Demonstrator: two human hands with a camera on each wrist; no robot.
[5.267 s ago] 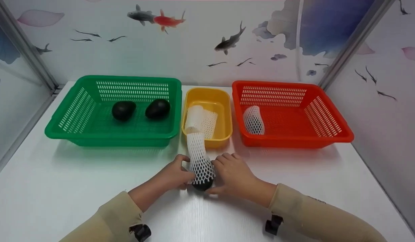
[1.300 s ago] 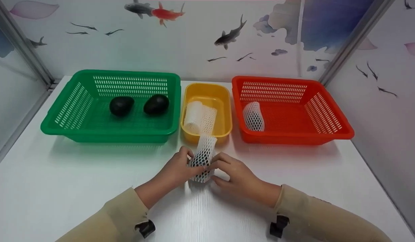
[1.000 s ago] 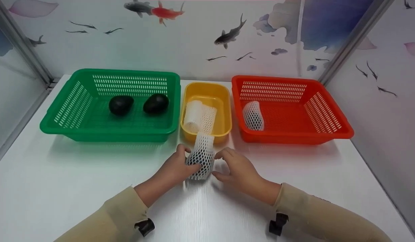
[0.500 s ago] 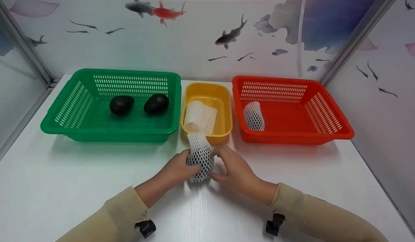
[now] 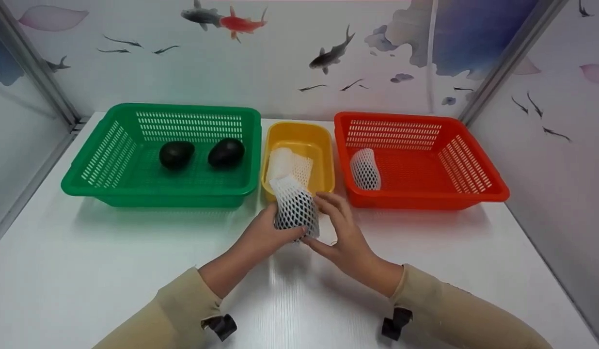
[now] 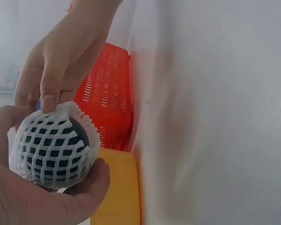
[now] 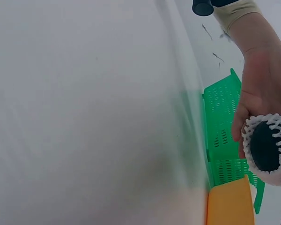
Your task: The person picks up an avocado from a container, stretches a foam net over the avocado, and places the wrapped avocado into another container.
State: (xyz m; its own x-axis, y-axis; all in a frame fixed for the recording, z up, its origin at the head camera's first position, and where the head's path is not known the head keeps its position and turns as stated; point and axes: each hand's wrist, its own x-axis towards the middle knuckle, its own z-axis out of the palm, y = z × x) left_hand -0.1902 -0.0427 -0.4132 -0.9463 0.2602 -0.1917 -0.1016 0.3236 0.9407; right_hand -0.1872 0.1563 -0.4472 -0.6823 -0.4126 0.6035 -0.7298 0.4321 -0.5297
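My left hand (image 5: 263,235) grips a dark avocado inside a white foam net sleeve (image 5: 295,203), its thumb across the lower end. In the left wrist view the net wraps the rounded end, and dark avocado skin (image 6: 79,131) shows beside its rim. The right wrist view shows the sleeve's open end with the bare avocado (image 7: 263,147) in it. From the right, my right hand (image 5: 350,237) holds the same bundle, thumb at the net's lower edge and fingers along its side. The sleeve's narrow upper end overlaps the yellow tub (image 5: 323,186) in the head view.
Two bare avocados (image 5: 225,152) lie in the green basket (image 5: 164,199) at left. Inside the yellow tub are more white foam nets (image 5: 280,160). The red basket (image 5: 425,196) at right contains one white-netted item (image 5: 365,169). Printed walls (image 5: 290,82) stand behind the table.
Earlier the avocado's end stuck out below the net; now the net reaches over it. In the last half second both hands have raised the bundle towards the yellow tub and tilted it.
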